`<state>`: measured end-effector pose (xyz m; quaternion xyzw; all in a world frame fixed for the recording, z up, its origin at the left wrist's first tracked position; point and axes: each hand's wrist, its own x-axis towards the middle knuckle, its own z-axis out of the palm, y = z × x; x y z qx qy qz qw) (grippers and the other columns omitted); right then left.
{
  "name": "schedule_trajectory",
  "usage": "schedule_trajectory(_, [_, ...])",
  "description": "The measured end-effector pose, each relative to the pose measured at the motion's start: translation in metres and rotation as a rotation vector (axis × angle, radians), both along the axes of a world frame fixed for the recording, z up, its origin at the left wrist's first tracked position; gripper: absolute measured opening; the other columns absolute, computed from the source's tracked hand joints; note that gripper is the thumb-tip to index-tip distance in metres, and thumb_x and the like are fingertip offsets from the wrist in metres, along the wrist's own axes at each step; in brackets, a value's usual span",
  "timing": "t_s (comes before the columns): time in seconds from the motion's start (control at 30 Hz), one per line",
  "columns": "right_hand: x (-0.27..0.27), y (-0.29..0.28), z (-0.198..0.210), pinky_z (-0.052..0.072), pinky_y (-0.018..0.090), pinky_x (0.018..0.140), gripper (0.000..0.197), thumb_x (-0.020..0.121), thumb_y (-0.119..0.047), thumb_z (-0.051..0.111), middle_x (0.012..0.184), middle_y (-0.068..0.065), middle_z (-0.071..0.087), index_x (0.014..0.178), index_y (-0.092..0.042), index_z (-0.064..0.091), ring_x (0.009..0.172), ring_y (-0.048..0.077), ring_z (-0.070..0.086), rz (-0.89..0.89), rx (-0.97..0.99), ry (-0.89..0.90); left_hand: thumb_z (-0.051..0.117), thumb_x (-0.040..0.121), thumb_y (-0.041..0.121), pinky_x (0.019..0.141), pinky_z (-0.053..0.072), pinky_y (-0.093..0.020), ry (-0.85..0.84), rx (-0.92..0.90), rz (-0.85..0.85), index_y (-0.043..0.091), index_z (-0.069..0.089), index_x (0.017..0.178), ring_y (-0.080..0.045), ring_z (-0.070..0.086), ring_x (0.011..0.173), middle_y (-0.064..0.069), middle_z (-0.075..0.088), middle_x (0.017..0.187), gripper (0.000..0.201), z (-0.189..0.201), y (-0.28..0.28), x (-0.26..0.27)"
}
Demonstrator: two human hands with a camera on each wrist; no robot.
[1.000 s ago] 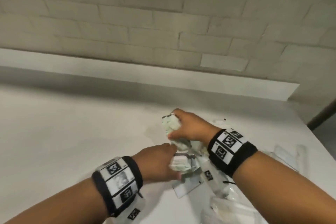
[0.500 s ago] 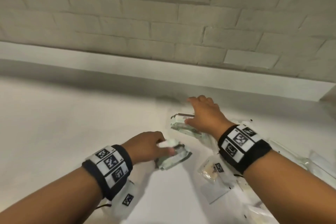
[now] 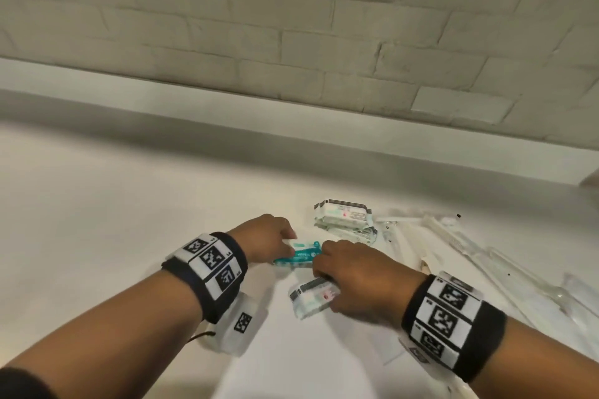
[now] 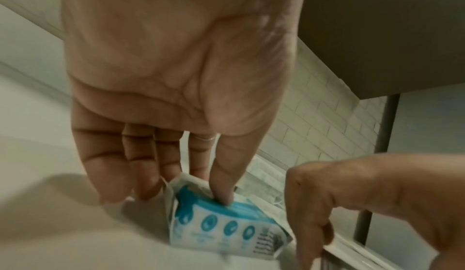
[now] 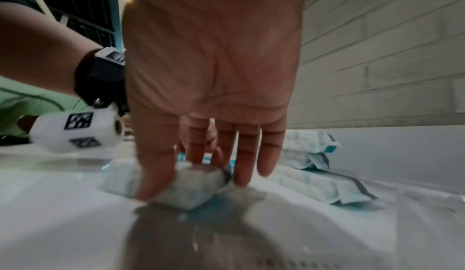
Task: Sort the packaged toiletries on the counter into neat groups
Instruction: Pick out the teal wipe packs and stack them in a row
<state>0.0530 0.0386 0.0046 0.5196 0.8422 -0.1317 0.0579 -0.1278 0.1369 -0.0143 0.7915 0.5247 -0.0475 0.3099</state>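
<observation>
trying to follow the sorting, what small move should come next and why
Probably lift the wipes packet that the right hand pinches onto the stack of wipes packets behind. It lies apart from that group, while the left hand grips a teal wipes packet.

The wipes packs [image 3: 298, 256] are soft, crinkled plastic film with a slight sheen, the toothbrush sleeves [image 3: 505, 272] at three o'clock clear glossy plastic, the counter [image 3: 97, 220] smooth and faintly reflective, the brick wall [image 3: 291, 26] rough matt paint, the wristbands [image 3: 210, 272] black cloth.

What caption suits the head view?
Left hand pinches a teal wipes pack; right hand grips a white pack.
</observation>
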Motion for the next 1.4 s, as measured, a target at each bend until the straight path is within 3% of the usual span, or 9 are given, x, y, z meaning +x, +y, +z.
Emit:
schedule_trajectory(0.17, [0.009,0.013,0.008,0.044,0.024,0.062,0.026,0.091,-0.046,0.052,0.081,-0.009,0.064,0.083,-0.025,0.065,0.072,0.008,0.057,-0.255,-0.394,0.081,0.057,0.089,0.014,0.079,0.045,-0.022,-0.093,0.014,-0.031,0.023,0.067,0.117,-0.013,0.058,0.095,0.002,0.064,0.116,0.031,-0.002,-0.008,-0.002])
schedule_trajectory(0.33, [0.022,0.020,0.007,0.049,0.029,0.069,0.024,0.094,-0.043,0.049,0.090,-0.006,0.064,0.090,-0.026,0.066,0.080,0.011,0.058,-0.343,-0.201,-0.008,0.062,0.088,0.012,0.089,0.048,-0.024,-0.134,0.044,0.044,0.023,0.070,0.112,-0.010,0.058,0.101,0.004,0.066,0.116,0.027,0.000,-0.010,0.001])
schedule_trajectory(0.47, [0.016,-0.001,0.010,0.049,0.028,0.074,0.043,0.074,-0.059,0.064,0.096,-0.017,0.055,0.108,-0.036,0.054,0.085,0.006,0.054,-0.277,-0.196,0.070,0.066,0.085,0.020,0.088,0.049,-0.026,-0.102,0.056,0.070,0.025,0.070,0.106,-0.010,0.060,0.099,0.008,0.067,0.108,0.022,-0.001,-0.011,0.002])
schedule_trajectory(0.6, [0.006,-0.017,0.003,0.049,0.031,0.071,0.041,0.076,-0.034,0.061,0.100,-0.010,0.054,0.114,-0.037,0.046,0.088,0.015,0.055,-0.091,-0.036,-0.037,0.066,0.085,0.020,0.067,0.041,-0.018,-0.083,0.057,0.080,0.031,0.064,0.087,-0.004,0.057,0.081,0.017,0.059,0.084,0.012,0.003,-0.014,0.005])
schedule_trajectory(0.7, [0.022,-0.002,0.019,0.051,0.031,0.073,0.036,0.073,-0.026,0.066,0.098,-0.016,0.052,0.102,-0.041,0.050,0.087,0.012,0.053,-0.167,-0.161,0.021,0.068,0.084,0.019,0.062,0.042,-0.016,-0.093,0.023,0.101,0.033,0.064,0.082,-0.001,0.057,0.076,0.021,0.059,0.079,0.015,0.004,-0.019,0.003])
schedule_trajectory(0.87, [0.025,0.022,0.030,0.050,0.032,0.073,0.037,0.075,-0.045,0.070,0.100,-0.013,0.059,0.107,-0.036,0.054,0.088,0.012,0.056,-0.237,-0.030,0.008,0.073,0.080,0.022,0.069,0.050,-0.020,-0.081,-0.015,0.096,0.031,0.058,0.086,-0.008,0.060,0.083,0.011,0.065,0.095,0.018,0.005,-0.038,-0.001])
schedule_trajectory(1.1, [-0.002,0.027,-0.013,0.045,0.029,0.075,0.032,0.082,-0.040,0.067,0.106,-0.012,0.064,0.112,-0.031,0.064,0.096,0.013,0.058,-0.267,-0.043,0.059,0.083,0.069,0.032,0.080,0.055,-0.031,-0.066,0.075,0.210,0.028,0.041,0.109,-0.015,0.059,0.095,0.005,0.044,0.112,0.058,0.007,-0.061,-0.002])
schedule_trajectory(1.23, [0.008,0.047,0.009,0.040,0.029,0.076,0.030,0.085,-0.040,0.065,0.110,-0.006,0.056,0.112,-0.027,0.060,0.098,0.017,0.052,-0.327,0.297,0.105,0.077,0.076,0.024,0.084,0.055,-0.028,-0.101,0.058,0.103,0.030,0.052,0.107,-0.015,0.058,0.099,0.005,0.043,0.119,0.040,0.010,-0.065,0.000])
schedule_trajectory(1.4, [0.029,0.068,0.010,0.038,0.035,0.087,0.046,0.077,-0.040,0.072,0.112,-0.002,0.059,0.115,-0.024,0.051,0.101,0.020,0.047,-0.292,0.238,-0.041,0.075,0.079,0.027,0.083,0.051,-0.023,-0.047,0.051,0.085,0.031,0.058,0.100,-0.013,0.056,0.098,0.006,0.050,0.114,0.027,0.011,-0.066,0.006])
